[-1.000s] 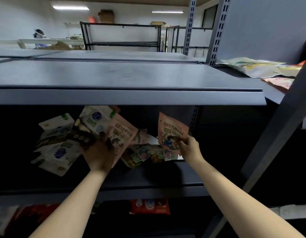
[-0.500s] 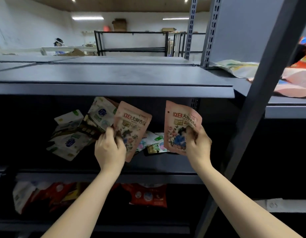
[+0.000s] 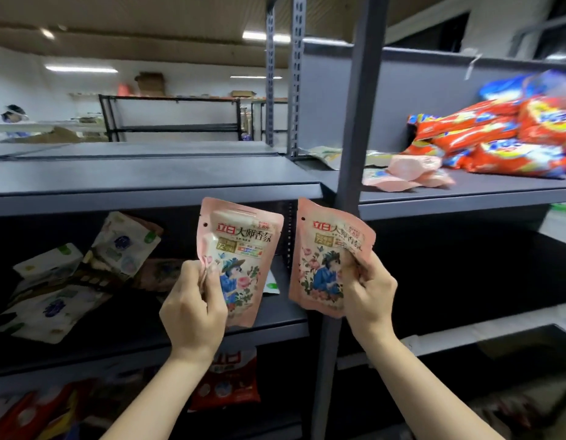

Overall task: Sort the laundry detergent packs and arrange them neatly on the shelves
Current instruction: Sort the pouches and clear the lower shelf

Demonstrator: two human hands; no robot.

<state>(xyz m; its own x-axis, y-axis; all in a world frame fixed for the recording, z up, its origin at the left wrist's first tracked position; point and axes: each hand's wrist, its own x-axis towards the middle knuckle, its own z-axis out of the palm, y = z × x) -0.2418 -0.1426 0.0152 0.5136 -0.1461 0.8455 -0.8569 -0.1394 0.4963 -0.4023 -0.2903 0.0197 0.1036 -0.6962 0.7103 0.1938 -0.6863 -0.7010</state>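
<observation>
My left hand (image 3: 192,312) grips a pink detergent pouch (image 3: 243,236) by its lower left edge, held upright in front of the middle shelf (image 3: 84,344). My right hand (image 3: 369,300) grips a second, matching pink pouch (image 3: 326,249) beside it, in front of the grey upright post (image 3: 354,122). Both pouches show the same printed front with a figure in blue. White and green packs (image 3: 56,306) lie jumbled on the middle shelf at the left. More pink pouches (image 3: 408,173) lie flat on the upper right shelf (image 3: 465,195).
Orange and red detergent bags (image 3: 497,138) are piled on the upper right shelf. Red packs (image 3: 227,385) sit on the lower shelf. The upper left shelf board (image 3: 148,176) is bare. A person (image 3: 13,117) stands far off at the left.
Both hands have pulled the pink pouches out of the middle shelf and raised them side by side. The view has swung right and up, bringing the upper right shelf into sight.
</observation>
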